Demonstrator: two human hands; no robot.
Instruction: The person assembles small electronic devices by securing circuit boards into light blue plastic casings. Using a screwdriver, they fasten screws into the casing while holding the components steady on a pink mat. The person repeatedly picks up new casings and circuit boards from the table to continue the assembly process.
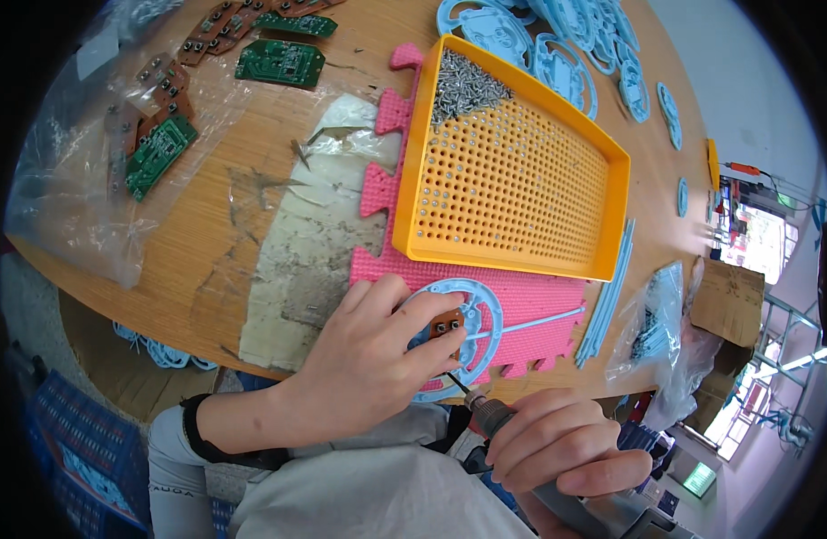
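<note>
Room: showing bright windows [764, 242] at the far right, with a cardboard box [728, 301] standing at the right, nearer.
Work surface: being a wooden table [656, 171], bearing a pink foam mat [539, 292] at centre and a pale, soiled sheet [292, 269] to the left of the mat.
Yellow tray [512, 263]: resting over the mat, on the far side of both hands; holding loose metal screws [463, 85] heaped in the far left corner; showing rows of small holes elsewhere.
Blue ring frame [496, 328]: lying at the near edge of the mat, on the near side of the tray; encircling a partly covered brown circuit board [447, 323].
Left hand [382, 350]: gripping the ring frame, fingers reaching over the rim and around the board.
Right hand [562, 445]: closing around a power screwdriver [494, 418], tilting the bit toward the near rim of the ring; contact not being discernible.
Thin blue rod [535, 322]: extending rightward from the ring, above the mat.
Far left stock: including green circuit boards [281, 63] and a clear plastic bag [81, 207], spreading over the table.
Far right stock: comprising blue openwork frames [566, 36], piling beyond the tray.
Right stock: comprising blue rods [607, 292], lying in a bundle beside the mat.
</note>
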